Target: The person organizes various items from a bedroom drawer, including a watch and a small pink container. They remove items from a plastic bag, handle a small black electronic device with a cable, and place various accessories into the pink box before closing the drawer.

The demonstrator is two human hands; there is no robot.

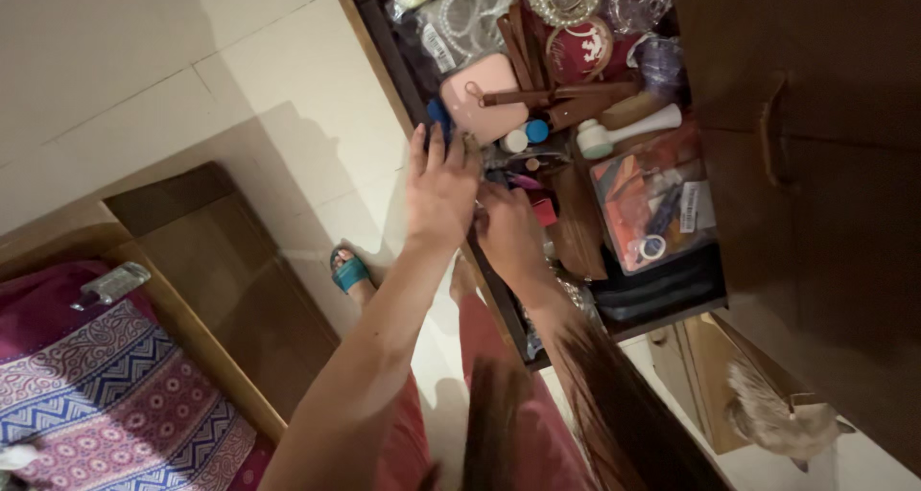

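- Open drawer (pixel 384 64): standing pulled out and crowded with small items; sorting is looking barely begun, nothing lifted clear.
- Left hand (pixel 439 186): lying flat at the drawer's front edge, fingers (pixel 434 151) spread apart, tips reaching toward the pink case (pixel 480 96) and touching small caps just beside it.
- Right hand (pixel 510 232): reaching in just beside the left, fingers curled among small items; whether they are clamping anything, I cannot tell.
- Pink case: resting in the drawer just beyond the left fingertips, ungrasped.
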